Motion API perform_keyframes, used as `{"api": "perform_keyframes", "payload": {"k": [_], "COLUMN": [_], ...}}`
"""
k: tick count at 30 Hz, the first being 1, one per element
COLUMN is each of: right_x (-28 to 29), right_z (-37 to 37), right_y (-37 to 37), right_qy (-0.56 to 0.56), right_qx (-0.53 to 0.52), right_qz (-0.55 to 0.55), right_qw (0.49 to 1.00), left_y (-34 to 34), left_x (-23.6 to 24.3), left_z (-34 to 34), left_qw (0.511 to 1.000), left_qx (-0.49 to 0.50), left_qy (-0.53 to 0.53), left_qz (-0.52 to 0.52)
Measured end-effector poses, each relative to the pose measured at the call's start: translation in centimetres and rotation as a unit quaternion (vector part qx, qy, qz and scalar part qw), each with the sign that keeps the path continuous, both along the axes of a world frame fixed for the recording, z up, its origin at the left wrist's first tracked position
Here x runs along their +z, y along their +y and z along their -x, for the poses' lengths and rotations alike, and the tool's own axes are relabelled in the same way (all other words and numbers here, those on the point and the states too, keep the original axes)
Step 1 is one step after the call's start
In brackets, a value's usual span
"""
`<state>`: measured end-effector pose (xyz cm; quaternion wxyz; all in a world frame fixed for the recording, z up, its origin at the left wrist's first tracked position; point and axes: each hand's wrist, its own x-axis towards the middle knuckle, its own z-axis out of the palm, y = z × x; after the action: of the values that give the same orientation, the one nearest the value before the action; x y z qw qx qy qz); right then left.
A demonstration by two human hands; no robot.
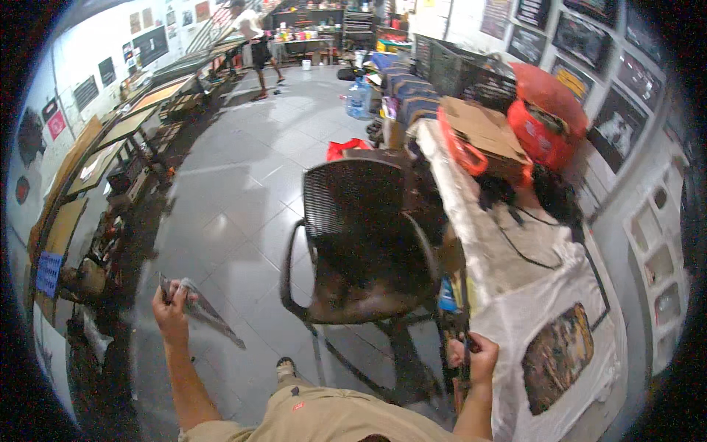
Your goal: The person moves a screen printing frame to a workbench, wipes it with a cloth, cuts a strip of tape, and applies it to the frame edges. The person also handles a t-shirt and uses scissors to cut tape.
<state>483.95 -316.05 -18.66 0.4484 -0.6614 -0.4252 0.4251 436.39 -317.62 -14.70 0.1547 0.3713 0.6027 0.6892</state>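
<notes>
My left hand (174, 307), at the lower left, is closed on a thin grey tapered piece (215, 318), perhaps plastic or cloth, that slants down over the floor. My right hand (475, 355) is closed on a narrow dark object (462, 346), partly hidden by the fingers, beside the padded table's left edge. To its right, a white T-shirt (501, 317) with a dark mottled printed panel (557, 357) lies on that table. A black plastic chair (352, 243) stands between my hands, just ahead of me.
Screen racks (132, 125) line the left wall. A person (254, 44) stands at the back left. A water jug (359, 99) and red bag (340, 148) are on the floor. A black crate (460, 70), red sack (549, 125) and cardboard (482, 132) crowd the right.
</notes>
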Motion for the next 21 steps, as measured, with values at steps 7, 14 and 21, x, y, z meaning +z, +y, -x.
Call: {"api": "perform_keyframes", "payload": {"k": [7, 14, 21], "right_x": [-5.8, -7.7, -11.0], "right_z": [25.8, 39.9, 45.8], "right_y": [12.0, 16.6, 25.0], "right_qy": [0.168, 0.160, 0.046], "right_qx": [0.165, 0.224, 0.161], "right_qz": [0.051, 0.182, 0.160], "right_qw": [0.971, 0.944, 0.973], "left_y": [0.5, 6.3, 19.3], "left_x": [-8.5, -10.0, -8.9], "left_z": [17.3, 26.2, 32.9], "left_qw": [0.979, 0.948, 0.952], "left_qx": [0.083, 0.063, -0.016], "left_qy": [-0.150, -0.273, -0.222], "left_qz": [0.112, 0.150, 0.211]}}
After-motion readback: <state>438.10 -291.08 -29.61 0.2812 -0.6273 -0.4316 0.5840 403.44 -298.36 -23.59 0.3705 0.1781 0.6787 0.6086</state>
